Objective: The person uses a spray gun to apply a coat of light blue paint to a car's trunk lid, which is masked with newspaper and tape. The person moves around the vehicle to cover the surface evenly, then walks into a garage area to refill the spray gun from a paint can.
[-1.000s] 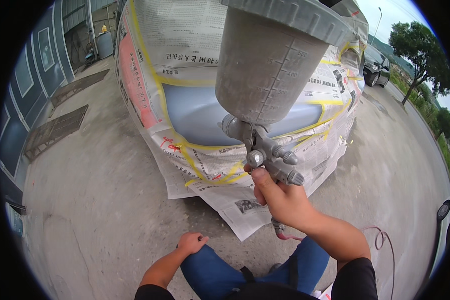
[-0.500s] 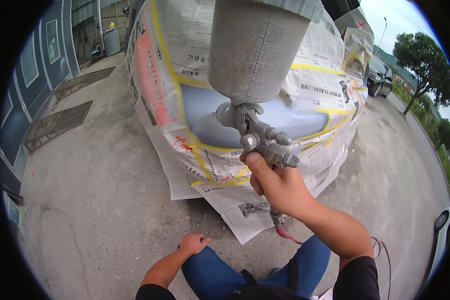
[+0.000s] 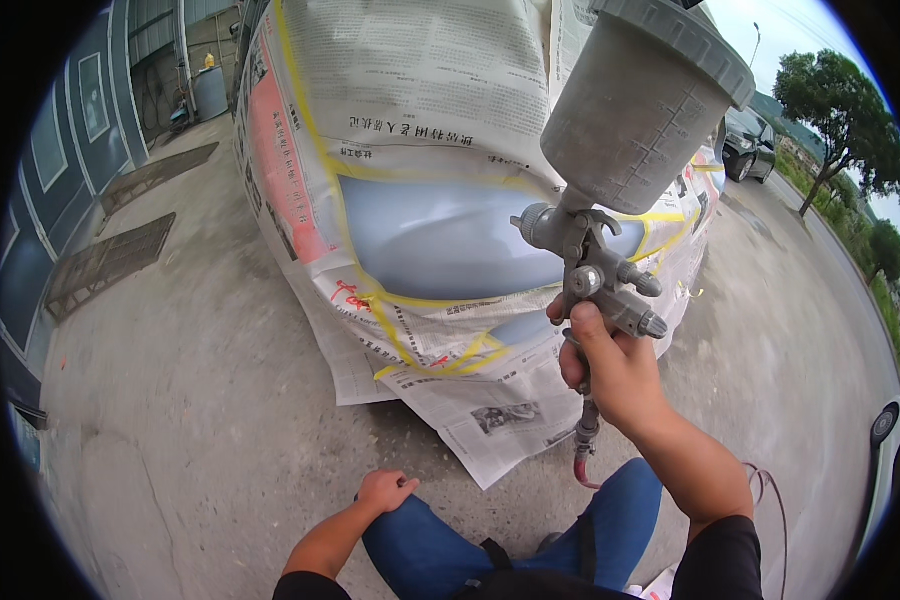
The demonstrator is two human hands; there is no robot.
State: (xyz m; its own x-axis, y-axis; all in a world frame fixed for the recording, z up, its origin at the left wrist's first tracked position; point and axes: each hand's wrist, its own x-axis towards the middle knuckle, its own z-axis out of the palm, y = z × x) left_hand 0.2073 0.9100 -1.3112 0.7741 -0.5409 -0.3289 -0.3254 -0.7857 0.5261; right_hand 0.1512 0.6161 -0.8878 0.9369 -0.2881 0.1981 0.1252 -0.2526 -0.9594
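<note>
My right hand (image 3: pixel 595 345) is closed round the handle of a grey metal spray gun (image 3: pixel 595 270), with a large translucent cup (image 3: pixel 630 120) on top and a red hose (image 3: pixel 585 470) below. Behind it is a car front masked with newspaper (image 3: pixel 420 80) and yellow tape (image 3: pixel 300 90). The tape frames a smooth grey-blue panel (image 3: pixel 440 230); the gun overlaps its right end from this view. My left hand (image 3: pixel 385 490) rests on my left knee, its fingers curled over it; their tips are partly hidden.
On the left stand grey-blue doors (image 3: pixel 90 100), with metal grates (image 3: pixel 110 270) on the concrete and a blue-grey barrel (image 3: pixel 210 95) farther back. On the right are a dark parked car (image 3: pixel 745 145), trees (image 3: pixel 830 110), a road and part of a white car (image 3: pixel 895 430). The hose coils behind my right arm.
The spray gun and my right hand have moved right, uncovering more of the grey-blue panel, after rising slightly half a second ago. My left hand stays on the knee.
</note>
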